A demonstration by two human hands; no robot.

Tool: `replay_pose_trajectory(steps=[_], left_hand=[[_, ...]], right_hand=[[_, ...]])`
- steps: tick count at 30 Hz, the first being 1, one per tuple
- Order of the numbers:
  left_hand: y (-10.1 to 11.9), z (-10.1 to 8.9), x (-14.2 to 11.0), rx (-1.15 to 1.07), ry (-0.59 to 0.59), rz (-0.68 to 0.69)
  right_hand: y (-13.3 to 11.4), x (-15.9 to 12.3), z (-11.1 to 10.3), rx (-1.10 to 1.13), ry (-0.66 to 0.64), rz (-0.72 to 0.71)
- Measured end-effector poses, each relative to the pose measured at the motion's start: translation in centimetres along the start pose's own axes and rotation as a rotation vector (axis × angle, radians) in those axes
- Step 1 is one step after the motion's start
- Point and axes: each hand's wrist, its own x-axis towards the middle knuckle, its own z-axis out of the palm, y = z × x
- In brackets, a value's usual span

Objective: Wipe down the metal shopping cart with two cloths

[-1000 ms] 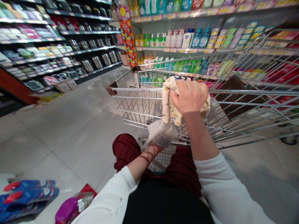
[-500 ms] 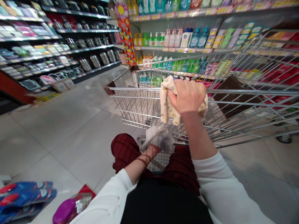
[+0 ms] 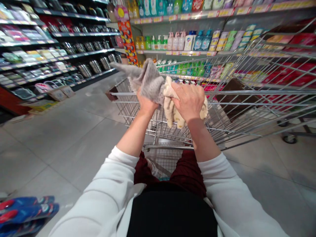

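In front of me stands a wire shopping cart [image 3: 158, 131]. My right hand [image 3: 189, 98] is closed around a cream spotted cloth [image 3: 170, 110] over the cart's near top rail. To its left, a grey cloth [image 3: 151, 82] is held up by my left hand [image 3: 147, 103], its loose end flung out to the left and blurred. The grey cloth covers most of my left fingers. Its right edge comes close to the cream cloth; whether they touch I cannot tell.
Pump bottles [image 3: 177, 41] line the shelves behind the cart, and pots [image 3: 96, 65] fill the shelves at the left. A brown box [image 3: 234, 98] shows through the wires at the right. Blue bottles with red caps [image 3: 32, 210] are at the lower left.
My left hand has risen from low by my knees to the cart's top rail, bringing the grey cloth up. My right hand still grips the cream cloth. The view has shifted slightly.
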Motion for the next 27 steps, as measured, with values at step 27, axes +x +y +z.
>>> replay_pose_trajectory(steps=[27], left_hand=[[-0.6,-0.1,2.9,0.168,-0.140,0.307]], right_hand=[[-3.8,-20.6,11.5,0.303,-0.300,0.088]])
